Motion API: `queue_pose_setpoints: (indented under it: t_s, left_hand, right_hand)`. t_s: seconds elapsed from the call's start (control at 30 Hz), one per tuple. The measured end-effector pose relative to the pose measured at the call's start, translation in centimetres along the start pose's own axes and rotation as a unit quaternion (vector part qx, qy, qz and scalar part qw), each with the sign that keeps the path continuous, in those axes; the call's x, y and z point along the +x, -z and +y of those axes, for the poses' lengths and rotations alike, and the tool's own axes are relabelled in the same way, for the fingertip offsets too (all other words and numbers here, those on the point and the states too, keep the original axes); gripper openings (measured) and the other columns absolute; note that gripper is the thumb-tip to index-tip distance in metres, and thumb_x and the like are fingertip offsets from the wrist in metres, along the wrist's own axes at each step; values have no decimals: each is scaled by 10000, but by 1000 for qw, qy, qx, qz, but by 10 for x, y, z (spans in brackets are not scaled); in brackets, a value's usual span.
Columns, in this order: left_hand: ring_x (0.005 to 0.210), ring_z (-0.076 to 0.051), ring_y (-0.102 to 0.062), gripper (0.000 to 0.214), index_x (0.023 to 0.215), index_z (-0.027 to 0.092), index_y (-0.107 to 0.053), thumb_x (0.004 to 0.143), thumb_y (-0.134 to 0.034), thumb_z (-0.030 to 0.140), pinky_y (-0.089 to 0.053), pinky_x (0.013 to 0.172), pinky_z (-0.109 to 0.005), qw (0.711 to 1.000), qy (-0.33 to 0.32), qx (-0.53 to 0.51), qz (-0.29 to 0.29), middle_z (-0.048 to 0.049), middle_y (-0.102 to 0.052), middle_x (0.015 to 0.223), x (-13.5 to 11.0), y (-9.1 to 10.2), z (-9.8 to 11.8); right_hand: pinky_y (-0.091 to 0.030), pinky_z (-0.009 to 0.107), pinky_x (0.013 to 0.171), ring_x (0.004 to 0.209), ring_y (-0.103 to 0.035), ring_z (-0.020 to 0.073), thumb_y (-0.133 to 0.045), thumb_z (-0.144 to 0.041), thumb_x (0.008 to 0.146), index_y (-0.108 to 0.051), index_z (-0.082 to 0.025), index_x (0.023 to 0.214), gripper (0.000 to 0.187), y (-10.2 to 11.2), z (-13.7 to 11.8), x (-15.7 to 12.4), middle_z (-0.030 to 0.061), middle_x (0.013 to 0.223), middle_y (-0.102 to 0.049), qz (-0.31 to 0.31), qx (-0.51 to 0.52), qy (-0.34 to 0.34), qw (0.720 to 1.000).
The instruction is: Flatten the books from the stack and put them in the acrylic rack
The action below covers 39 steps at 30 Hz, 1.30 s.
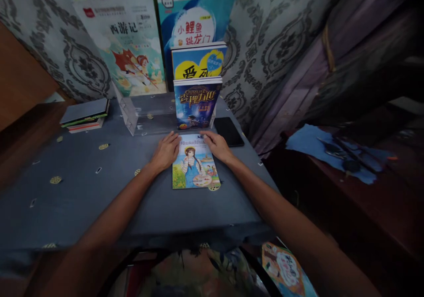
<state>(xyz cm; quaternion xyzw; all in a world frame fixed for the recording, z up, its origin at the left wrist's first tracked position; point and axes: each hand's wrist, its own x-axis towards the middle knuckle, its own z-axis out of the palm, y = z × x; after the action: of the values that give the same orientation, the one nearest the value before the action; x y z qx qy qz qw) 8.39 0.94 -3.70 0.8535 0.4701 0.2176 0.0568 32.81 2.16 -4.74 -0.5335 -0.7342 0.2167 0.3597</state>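
Observation:
A thin paperback book (195, 167) lies face up on the dark table, its cover showing a figure in a yellow hat, striped top and blue overalls. My left hand (166, 149) is at its upper left edge, fingers closed against the side. At the upper right corner, my right hand (217, 146) grips the book with fingers reaching over the top edge. Just beyond stands a dark blue book (197, 105) with gold lettering, in front of a blue and yellow book (198, 63), between the ends of a clear bookend (127, 114).
Taller books, a pale green one (129, 45) and a teal one (198, 5), lean at the back. A small stack of books (86, 115) lies left. A black tablet (228, 131) is by my right hand. Blue cloth (308, 142) lies at right; another book (288, 268) is below.

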Motion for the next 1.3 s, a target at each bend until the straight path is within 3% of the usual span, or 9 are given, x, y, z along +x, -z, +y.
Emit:
queue_pose_setpoints:
  t_s: [0.17, 0.37, 0.63, 0.83, 0.97, 1.17, 1.3]
  left_hand:
    - [1478, -303, -376, 415, 1334, 164, -619, 976, -413, 210, -298, 1199, -580, 998, -44, 14, -47, -136, -583, 1449, 1, 7, 18]
    - [1486, -291, -363, 424, 1359, 153, -604, 996, -409, 253, -283, 1216, -541, 990, -108, -8, -92, -143, -548, 1486, -4, 8, 48]
    - [1448, -290, -413, 406, 1334, 245, -641, 985, -436, 217, -295, 1186, -560, 957, -235, -73, -154, -110, -587, 1441, -11, 5, 75]
    - [1456, -282, -385, 421, 1304, 372, -657, 980, -479, 171, -247, 1187, -611, 937, -274, -76, -205, -58, -525, 1507, -11, 13, 74]
    - [1463, -265, -366, 463, 1316, 420, -635, 972, -492, 144, -253, 1191, -610, 934, -277, -81, -209, -16, -507, 1524, -11, 14, 73]
    - [1424, -252, -433, 392, 1328, 365, -634, 1011, -455, 219, -269, 1196, -582, 937, -279, -69, -198, -42, -527, 1504, -12, 11, 72]
    - [1422, -232, -446, 399, 1394, 293, -580, 1040, -401, 335, -311, 1201, -510, 951, -245, -57, -179, -66, -523, 1513, -7, 11, 56]
  right_hand:
    - [-512, 388, 1009, 1139, -679, 236, -449, -242, 979, -696, -209, 1240, 361, 2, -3, 2, 58, 1253, -730, 7, 19, -4, 1000]
    - [-495, 371, 1034, 1185, -664, 224, -428, -216, 998, -692, -181, 1247, 365, 4, -9, 3, 74, 1266, -723, 2, 6, -4, 1000]
    - [-470, 355, 1064, 1223, -641, 219, -463, -188, 993, -669, -162, 1276, 350, 5, -18, -2, 83, 1301, -702, -7, -25, -10, 1000]
    - [-449, 360, 1088, 1248, -621, 223, -470, -189, 988, -655, -151, 1282, 349, 3, -19, -5, 84, 1332, -682, -12, -57, 4, 998]
    - [-465, 379, 1077, 1241, -627, 231, -473, -208, 986, -663, -176, 1268, 342, 3, -18, -5, 75, 1328, -684, -12, -63, 15, 998]
    - [-436, 395, 1120, 1305, -586, 239, -469, -209, 983, -671, -143, 1251, 342, 1, -17, -6, 120, 1374, -650, -16, -68, 34, 997]
    - [-434, 391, 1125, 1324, -571, 231, -469, -205, 985, -673, -151, 1245, 336, -1, -14, -6, 121, 1379, -646, -19, -79, 39, 996]
